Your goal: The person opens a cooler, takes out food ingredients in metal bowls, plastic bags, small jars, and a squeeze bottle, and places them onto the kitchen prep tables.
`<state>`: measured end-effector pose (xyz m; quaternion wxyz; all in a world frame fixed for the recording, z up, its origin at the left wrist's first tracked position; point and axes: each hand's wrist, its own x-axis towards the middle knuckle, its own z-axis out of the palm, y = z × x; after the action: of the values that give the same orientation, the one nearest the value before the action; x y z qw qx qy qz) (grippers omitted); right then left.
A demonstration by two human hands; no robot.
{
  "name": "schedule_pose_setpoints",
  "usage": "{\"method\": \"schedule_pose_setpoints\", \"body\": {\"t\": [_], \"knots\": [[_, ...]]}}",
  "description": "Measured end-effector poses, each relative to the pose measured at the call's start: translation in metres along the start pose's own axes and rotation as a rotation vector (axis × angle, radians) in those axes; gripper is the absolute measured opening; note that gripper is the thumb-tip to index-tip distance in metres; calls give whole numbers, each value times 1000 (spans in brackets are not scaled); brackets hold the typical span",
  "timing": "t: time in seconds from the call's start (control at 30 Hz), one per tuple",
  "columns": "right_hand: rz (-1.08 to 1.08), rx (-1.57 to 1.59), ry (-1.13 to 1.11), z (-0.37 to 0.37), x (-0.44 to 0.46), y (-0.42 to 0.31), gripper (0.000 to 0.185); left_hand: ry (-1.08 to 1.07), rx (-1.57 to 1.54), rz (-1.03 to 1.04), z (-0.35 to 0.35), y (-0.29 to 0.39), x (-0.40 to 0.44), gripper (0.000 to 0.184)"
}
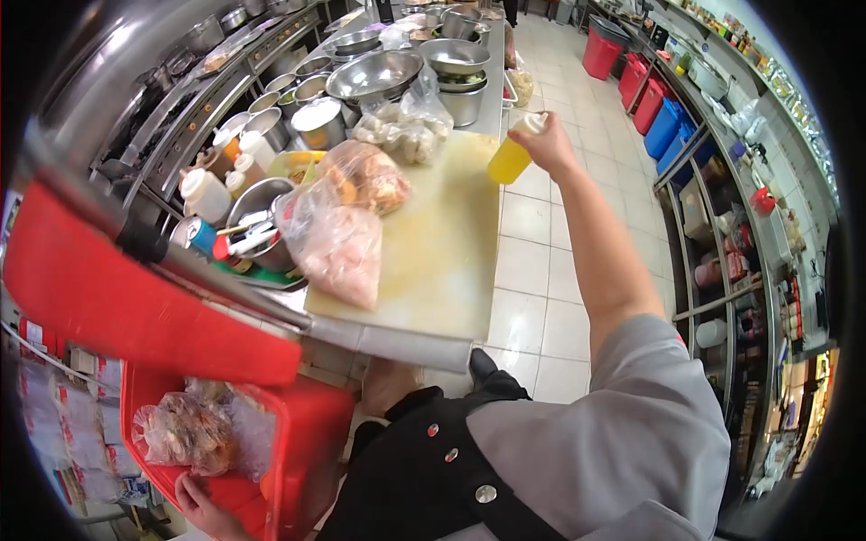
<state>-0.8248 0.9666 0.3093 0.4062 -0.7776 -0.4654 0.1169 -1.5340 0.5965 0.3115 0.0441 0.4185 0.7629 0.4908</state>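
Observation:
My right hand (547, 144) is closed round the white top of a squeeze bottle (511, 162) of yellow liquid, held by the right edge of the cutting board (433, 261). At the lower left, my left hand (200, 505) lies at the rim of a red bin (311, 451), its fingers partly seen; whether they grip the rim is unclear. Bagged food (194, 433) sits inside that bin. On the board's left side rest a bag of pale pink meat (338, 252), another bag of meat (368, 176) and a bag of whitish pieces (406, 131).
Several squeeze bottles (206, 194) and a metal container of utensils (257, 203) stand left of the board. Metal bowls (374, 77) and pots line the table behind. A red lid (135, 298) is at the left. Shelving (749, 279) and colored bins (666, 126) stand at the right.

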Motion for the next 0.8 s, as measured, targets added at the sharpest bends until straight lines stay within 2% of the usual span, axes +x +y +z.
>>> {"method": "schedule_pose_setpoints", "body": {"t": [0.07, 0.17, 0.23, 0.27, 0.3, 0.4, 0.53, 0.8], "knots": [[4, 13, 25, -3, 50, 11, 86, 95, 302, 47, 16, 66, -32, 26], [18, 12, 45, 7, 117, 29, 86, 84, 191, -43, 48, 104, -76, 26], [7, 24, 32, 24, 166, 47, 86, 57, 289, -48, 65, 128, -99, 26], [-9, 32, 28, 34, 186, 51, 86, 51, 332, -55, 72, 134, -108, 25], [-6, 18, 4, 36, 198, 48, 86, 48, 372, 23, 72, 135, -114, 24], [9, -77, 9, 61, 236, 47, 87, 106, 242, -97, 74, 158, -135, 23], [-41, -73, 27, 95, 272, 47, 86, 128, 366, -90, 59, 168, -157, 24], [-60, 87, 1, 147, 325, 63, 89, 124, 420, -154, 79, 192, -172, 22]]}}
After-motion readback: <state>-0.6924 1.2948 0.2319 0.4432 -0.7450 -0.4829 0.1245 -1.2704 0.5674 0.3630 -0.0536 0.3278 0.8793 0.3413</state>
